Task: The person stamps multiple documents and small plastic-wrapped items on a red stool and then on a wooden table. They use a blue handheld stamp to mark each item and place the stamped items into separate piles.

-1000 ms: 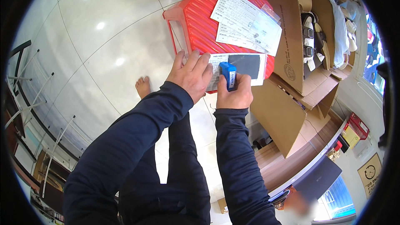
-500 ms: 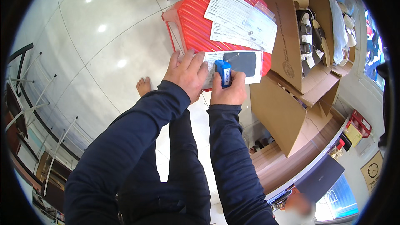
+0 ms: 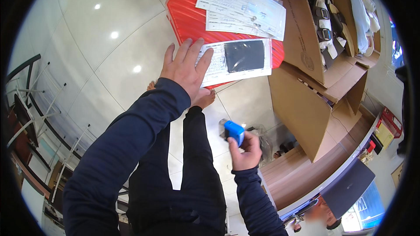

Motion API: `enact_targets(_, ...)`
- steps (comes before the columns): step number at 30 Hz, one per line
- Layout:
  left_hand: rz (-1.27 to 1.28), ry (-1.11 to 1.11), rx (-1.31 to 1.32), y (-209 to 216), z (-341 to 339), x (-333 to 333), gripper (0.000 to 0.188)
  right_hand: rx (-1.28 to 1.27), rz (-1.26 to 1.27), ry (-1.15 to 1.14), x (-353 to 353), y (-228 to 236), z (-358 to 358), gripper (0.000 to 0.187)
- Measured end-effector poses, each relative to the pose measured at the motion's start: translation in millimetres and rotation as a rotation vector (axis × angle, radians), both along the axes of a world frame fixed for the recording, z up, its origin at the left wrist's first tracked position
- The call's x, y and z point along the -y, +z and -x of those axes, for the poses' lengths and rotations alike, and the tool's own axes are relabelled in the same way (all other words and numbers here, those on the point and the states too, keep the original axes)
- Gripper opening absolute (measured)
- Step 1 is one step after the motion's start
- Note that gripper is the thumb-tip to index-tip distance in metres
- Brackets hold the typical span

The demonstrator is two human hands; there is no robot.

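My left hand (image 3: pixel 186 64) lies with fingers spread on the left end of a printed paper form (image 3: pixel 214 78). A dark grey swatch in clear plastic (image 3: pixel 246 56) lies on that form. Both rest at the near side of a red ridged plastic stool (image 3: pixel 183 13). Lower and to the right, away from the stool, my right hand (image 3: pixel 247 150) grips a blue self-inking stamp (image 3: pixel 234 132), held tilted in the air. Farther back on the stool, overlapping printed forms (image 3: pixel 236 6) lie with a clear plastic bag on them.
Right of the stool stands an open cardboard box (image 3: pixel 302 30) with sandals (image 3: pixel 323 22) inside. Its flap (image 3: pixel 302 113) hangs toward me. Beyond is a wooden counter (image 3: pixel 302 179) with a dark laptop (image 3: pixel 348 188) and a person partly visible. Folded metal-legged furniture (image 3: pixel 39 122) stands at left.
My right hand has lifted the stamp off the form and drawn it back toward me. My left hand stays on the paper, its fingers flatter. The view has shifted slightly.
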State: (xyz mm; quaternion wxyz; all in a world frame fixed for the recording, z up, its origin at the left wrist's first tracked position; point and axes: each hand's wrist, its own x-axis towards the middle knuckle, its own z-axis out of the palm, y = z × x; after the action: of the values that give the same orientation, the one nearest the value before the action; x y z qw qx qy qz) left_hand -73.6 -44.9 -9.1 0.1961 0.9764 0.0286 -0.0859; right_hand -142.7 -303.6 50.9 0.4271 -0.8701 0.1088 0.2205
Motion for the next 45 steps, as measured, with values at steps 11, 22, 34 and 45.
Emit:
enact_targets(11,-0.056,-0.161,-0.208,13.9,-35.4,-12.1,0.113,-0.203,-0.072,0.079,9.7,3.6,62.8,0.037)
enact_targets(22,0.002,-0.435,0.018,48.8,-102.2,-33.5,0.1,-0.336,0.123,0.027,84.1,-15.7,87.2,0.038)
enact_targets(34,-0.291,-0.118,-0.263,16.2,-187.6,-13.0,0.131,-0.383,0.136,0.106,87.1,-27.6,99.2,0.04)
enact_targets(45,-0.293,0.014,-0.323,25.4,-161.4,14.7,0.114,-0.348,0.1,0.076,87.3,-12.7,73.4,0.04)
